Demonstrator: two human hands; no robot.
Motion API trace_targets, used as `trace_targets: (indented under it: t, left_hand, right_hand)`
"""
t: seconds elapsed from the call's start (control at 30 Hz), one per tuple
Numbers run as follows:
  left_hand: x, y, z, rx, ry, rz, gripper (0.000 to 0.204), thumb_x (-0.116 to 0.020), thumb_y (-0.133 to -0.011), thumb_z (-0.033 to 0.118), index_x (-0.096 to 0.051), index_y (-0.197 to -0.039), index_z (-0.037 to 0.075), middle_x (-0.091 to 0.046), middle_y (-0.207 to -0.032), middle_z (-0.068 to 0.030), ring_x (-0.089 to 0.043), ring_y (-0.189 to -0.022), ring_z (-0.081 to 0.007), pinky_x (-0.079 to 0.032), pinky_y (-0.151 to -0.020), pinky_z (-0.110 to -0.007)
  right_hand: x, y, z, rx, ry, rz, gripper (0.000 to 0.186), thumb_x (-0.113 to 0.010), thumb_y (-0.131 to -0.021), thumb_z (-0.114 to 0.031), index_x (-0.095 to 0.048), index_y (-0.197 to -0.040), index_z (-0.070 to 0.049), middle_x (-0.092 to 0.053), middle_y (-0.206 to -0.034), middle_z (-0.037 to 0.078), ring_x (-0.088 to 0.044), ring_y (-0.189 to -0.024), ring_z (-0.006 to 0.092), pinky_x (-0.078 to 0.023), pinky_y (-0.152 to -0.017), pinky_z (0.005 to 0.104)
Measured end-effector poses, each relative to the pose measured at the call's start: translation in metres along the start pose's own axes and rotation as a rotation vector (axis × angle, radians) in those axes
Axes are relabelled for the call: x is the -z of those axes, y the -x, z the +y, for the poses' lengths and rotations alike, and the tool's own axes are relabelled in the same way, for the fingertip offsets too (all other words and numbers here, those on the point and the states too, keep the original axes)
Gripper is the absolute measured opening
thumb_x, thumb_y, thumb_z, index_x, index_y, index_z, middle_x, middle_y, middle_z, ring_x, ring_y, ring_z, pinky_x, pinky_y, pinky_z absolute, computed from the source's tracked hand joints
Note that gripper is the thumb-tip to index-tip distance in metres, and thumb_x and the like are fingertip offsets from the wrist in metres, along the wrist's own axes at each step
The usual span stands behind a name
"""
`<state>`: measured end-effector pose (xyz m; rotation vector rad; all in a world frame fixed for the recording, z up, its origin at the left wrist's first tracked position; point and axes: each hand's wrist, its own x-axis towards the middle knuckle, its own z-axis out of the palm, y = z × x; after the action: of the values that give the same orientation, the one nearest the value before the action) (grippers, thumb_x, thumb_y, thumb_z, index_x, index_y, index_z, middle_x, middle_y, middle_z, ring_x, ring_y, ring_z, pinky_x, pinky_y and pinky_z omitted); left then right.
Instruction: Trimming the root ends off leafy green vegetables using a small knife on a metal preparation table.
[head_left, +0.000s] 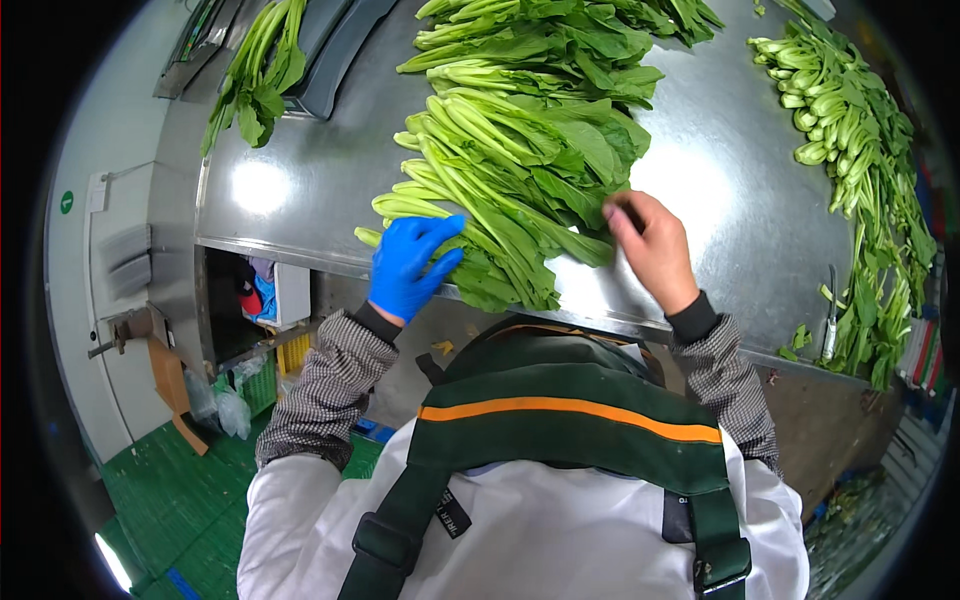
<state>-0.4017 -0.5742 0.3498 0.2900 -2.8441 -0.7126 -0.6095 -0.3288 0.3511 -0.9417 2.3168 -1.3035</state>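
Observation:
My left hand (410, 265), in a blue glove, lies over the pale stems at the near end of a long heap of leafy greens (520, 150) on a steel table (270, 160); its thumb is apart from its bent fingers. At the heap's right edge, beside the leaf tips, my bare right hand (655, 250) has its thumb and fingers curled together; whatever may be between the fingertips is hidden.
More greens lie along the right (830, 130), with a thin metal tool (830, 320) beside them. At back left are a bunch (255, 80) and a grey plastic piece (340, 60). Below the table's left side are a shelf with bags (235, 400) and a green crate (255, 385).

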Motion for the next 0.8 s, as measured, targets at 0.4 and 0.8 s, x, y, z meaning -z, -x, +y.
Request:
trace_targets:
  t: [0.4,0.8]
  left_hand:
    - [-0.023,-0.080,-0.017,-0.320,-0.252,-0.085,0.024,-0.069,-0.076,0.017,-0.066,-0.100,0.017,-0.062,-0.105,-0.0034,-0.055,-0.102,-0.0286,-0.045,-0.084,-0.041]
    - [-0.026,-0.101,-0.026,-0.342,-0.090,0.018,0.020,-0.069,-0.080,0.024,-0.069,-0.100,0.019,-0.063,-0.080,-0.0036,-0.057,-0.077,-0.0263,-0.044,-0.071,-0.040]
  right_hand:
    - [-0.003,0.031,-0.005,-0.119,-0.042,-0.092,0.018,-0.062,-0.089,-0.019,-0.065,-0.095,-0.003,-0.065,-0.082,0.015,-0.063,-0.073,0.0286,-0.049,-0.067,0.0345]
    - [-0.012,0.007,0.002,-0.392,-0.195,-0.054,0.057,-0.053,-0.094,-0.052,-0.061,-0.088,0.004,-0.062,-0.070,0.010,-0.058,-0.067,0.0165,-0.047,-0.065,0.0298]
